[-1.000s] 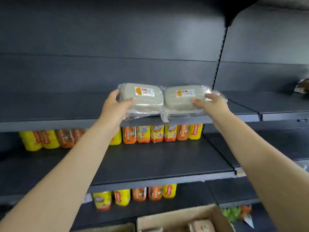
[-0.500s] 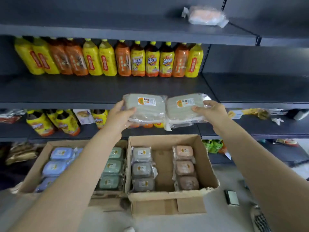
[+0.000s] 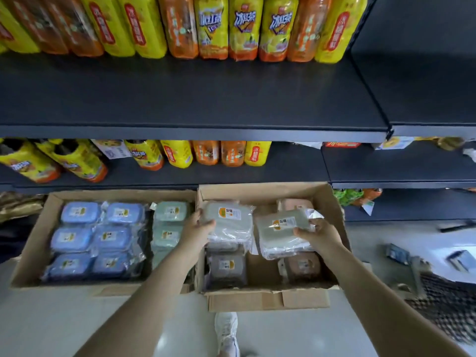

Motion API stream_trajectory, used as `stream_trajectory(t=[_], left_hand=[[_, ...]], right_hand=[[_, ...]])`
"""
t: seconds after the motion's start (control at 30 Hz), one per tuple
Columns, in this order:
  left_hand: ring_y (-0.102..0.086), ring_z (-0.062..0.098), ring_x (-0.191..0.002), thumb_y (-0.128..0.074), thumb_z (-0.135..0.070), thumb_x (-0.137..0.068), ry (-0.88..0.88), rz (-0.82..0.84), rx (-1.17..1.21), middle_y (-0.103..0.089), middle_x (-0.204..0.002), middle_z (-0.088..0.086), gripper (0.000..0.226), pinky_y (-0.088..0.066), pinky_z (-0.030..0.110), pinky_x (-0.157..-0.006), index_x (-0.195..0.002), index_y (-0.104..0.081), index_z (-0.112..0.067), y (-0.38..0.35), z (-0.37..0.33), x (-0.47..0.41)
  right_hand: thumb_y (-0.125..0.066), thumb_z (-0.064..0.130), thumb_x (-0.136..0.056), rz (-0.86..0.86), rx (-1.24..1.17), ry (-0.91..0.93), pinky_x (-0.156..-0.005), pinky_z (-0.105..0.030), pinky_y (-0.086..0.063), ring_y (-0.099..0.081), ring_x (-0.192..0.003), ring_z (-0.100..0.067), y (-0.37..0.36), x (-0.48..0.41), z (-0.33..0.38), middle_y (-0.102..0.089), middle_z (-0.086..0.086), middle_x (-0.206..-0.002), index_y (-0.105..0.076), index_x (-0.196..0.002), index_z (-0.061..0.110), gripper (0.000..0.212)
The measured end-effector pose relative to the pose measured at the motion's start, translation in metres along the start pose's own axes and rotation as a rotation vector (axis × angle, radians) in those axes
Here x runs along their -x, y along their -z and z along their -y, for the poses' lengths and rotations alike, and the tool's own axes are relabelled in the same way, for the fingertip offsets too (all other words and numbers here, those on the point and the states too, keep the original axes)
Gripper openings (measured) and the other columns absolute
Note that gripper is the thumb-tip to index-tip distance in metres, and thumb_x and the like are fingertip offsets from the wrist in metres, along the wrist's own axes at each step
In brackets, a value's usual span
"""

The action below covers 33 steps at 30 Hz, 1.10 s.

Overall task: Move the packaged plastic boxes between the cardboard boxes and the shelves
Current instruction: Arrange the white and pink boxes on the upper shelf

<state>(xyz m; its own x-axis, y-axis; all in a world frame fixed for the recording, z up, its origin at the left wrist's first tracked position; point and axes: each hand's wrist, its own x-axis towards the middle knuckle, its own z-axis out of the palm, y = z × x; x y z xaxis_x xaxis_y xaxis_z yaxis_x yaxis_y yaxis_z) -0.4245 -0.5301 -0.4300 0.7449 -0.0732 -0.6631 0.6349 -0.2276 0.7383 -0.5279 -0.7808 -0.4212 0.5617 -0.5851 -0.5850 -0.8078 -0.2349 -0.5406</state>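
My left hand [image 3: 199, 229] grips a pale grey-green packaged plastic box [image 3: 229, 220] by its left edge. In my right hand [image 3: 318, 234] is a second pale packaged box [image 3: 280, 230], held by its right side. Both boxes hang just above the right cardboard box [image 3: 332, 202], which holds grey and brown packaged boxes, such as a grey one [image 3: 226, 269] and a brown one [image 3: 302, 266]. The left cardboard box [image 3: 38, 225] holds several blue packaged boxes [image 3: 103, 238] and green ones [image 3: 168, 222].
Dark shelves [image 3: 193, 131] stand behind the cardboard boxes, with yellow and orange drink bottles [image 3: 213, 27] on them. My white shoe [image 3: 226, 331] is on the pale floor. A black mesh basket [image 3: 448, 302] and small items lie at the right.
Both hands came down from the upper shelf with the two pale boxes, from shelf height to just over the right cardboard box. The view tilted down toward the floor.
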Motion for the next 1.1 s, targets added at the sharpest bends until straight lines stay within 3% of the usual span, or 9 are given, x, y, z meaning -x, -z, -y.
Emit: stream_trajectory(t=[0.1,0.23,0.3,0.4,0.6,0.7,0.9,1.0,1.1], left_hand=[[-0.054,0.017,-0.096,-0.056,-0.009,-0.093,0.092,0.02,-0.067,-0.051,-0.119,0.002,0.048,-0.052,0.033,-0.079,-0.137,-0.042,-0.02,-0.007,0.022,-0.027],[-0.055,0.013,-0.079,-0.058,-0.015,-0.092,0.147,-0.036,-0.17,-0.049,-0.112,-0.003,0.048,-0.055,0.045,-0.086,-0.136,-0.039,-0.018,-0.016,0.056,-0.063],[-0.059,0.02,-0.096,-0.061,-0.018,-0.089,0.181,-0.076,-0.173,-0.052,-0.126,0.001,0.054,-0.053,0.048,-0.089,-0.138,-0.037,-0.019,-0.021,0.079,-0.085],[-0.052,0.028,-0.12,-0.066,-0.019,-0.085,0.249,-0.134,-0.127,-0.048,-0.138,0.005,0.064,-0.048,0.05,-0.097,-0.14,-0.035,-0.021,-0.028,0.112,-0.12],[-0.056,0.032,-0.111,-0.062,-0.02,-0.088,0.328,-0.233,-0.052,-0.053,-0.127,0.01,0.055,-0.047,0.049,-0.097,-0.138,-0.038,-0.017,-0.046,0.15,-0.164],[-0.056,0.033,-0.11,-0.057,-0.024,-0.091,0.29,-0.289,-0.107,-0.055,-0.127,0.013,0.049,-0.047,0.049,-0.097,-0.136,-0.04,-0.016,-0.053,0.161,-0.18],[-0.051,0.038,-0.115,-0.038,-0.026,-0.099,0.183,-0.361,-0.484,-0.053,-0.128,0.023,0.038,-0.04,0.044,-0.099,-0.129,-0.043,-0.004,-0.063,0.17,-0.198],[-0.046,0.036,-0.124,-0.06,-0.034,-0.089,0.105,-0.301,-0.55,-0.046,-0.135,0.024,0.063,-0.038,0.037,-0.101,-0.135,-0.039,0.004,-0.068,0.176,-0.191],[-0.034,0.028,-0.136,-0.083,-0.029,-0.067,0.036,-0.196,-0.616,-0.035,-0.146,0.016,0.105,-0.028,0.039,-0.113,-0.148,-0.021,-0.003,-0.063,0.185,-0.187]], right_hand=[[-0.075,0.033,-0.078,0.057,0.062,-0.063,-0.062,-0.027,-0.043,-0.059,-0.083,-0.023,-0.027,-0.021,-0.014,-0.062,-0.009,-0.104,-0.055,-0.127,0.011,0.058],[-0.074,0.033,-0.078,0.114,0.109,-0.137,-0.059,-0.025,-0.042,-0.056,-0.075,-0.017,-0.059,-0.04,-0.034,-0.055,-0.002,-0.097,-0.053,-0.127,0.015,0.057],[-0.073,0.034,-0.079,0.14,0.142,-0.157,-0.056,-0.023,-0.04,-0.055,-0.075,-0.016,-0.072,-0.049,-0.045,-0.054,-0.003,-0.098,-0.052,-0.127,0.015,0.056],[-0.073,0.036,-0.078,0.174,0.179,-0.175,-0.066,-0.025,-0.039,-0.058,-0.09,-0.023,-0.09,-0.065,-0.062,-0.059,-0.007,-0.103,-0.053,-0.127,0.015,0.057],[-0.079,0.031,-0.073,0.248,0.099,-0.223,-0.08,-0.042,-0.056,-0.066,-0.088,-0.026,-0.119,-0.097,-0.104,-0.066,-0.009,-0.109,-0.059,-0.117,0.015,0.051],[-0.078,0.031,-0.073,0.256,0.114,-0.176,-0.071,-0.033,-0.054,-0.065,-0.082,-0.02,-0.129,-0.108,-0.123,-0.069,-0.004,-0.099,-0.064,-0.106,0.018,0.038],[-0.077,0.022,-0.077,0.381,-0.009,-0.197,-0.06,-0.017,-0.05,-0.064,-0.08,-0.007,-0.139,-0.111,-0.143,-0.067,0.001,-0.099,-0.061,-0.116,0.017,0.042],[-0.076,0.02,-0.078,0.412,-0.053,-0.223,-0.056,-0.011,-0.044,-0.06,-0.079,-0.004,-0.145,-0.114,-0.146,-0.063,0.004,-0.096,-0.058,-0.119,0.014,0.045],[-0.075,0.022,-0.079,0.462,-0.079,-0.262,-0.068,-0.018,-0.049,-0.061,-0.093,-0.015,-0.149,-0.115,-0.145,-0.062,-0.002,-0.111,-0.053,-0.126,0.015,0.052]])
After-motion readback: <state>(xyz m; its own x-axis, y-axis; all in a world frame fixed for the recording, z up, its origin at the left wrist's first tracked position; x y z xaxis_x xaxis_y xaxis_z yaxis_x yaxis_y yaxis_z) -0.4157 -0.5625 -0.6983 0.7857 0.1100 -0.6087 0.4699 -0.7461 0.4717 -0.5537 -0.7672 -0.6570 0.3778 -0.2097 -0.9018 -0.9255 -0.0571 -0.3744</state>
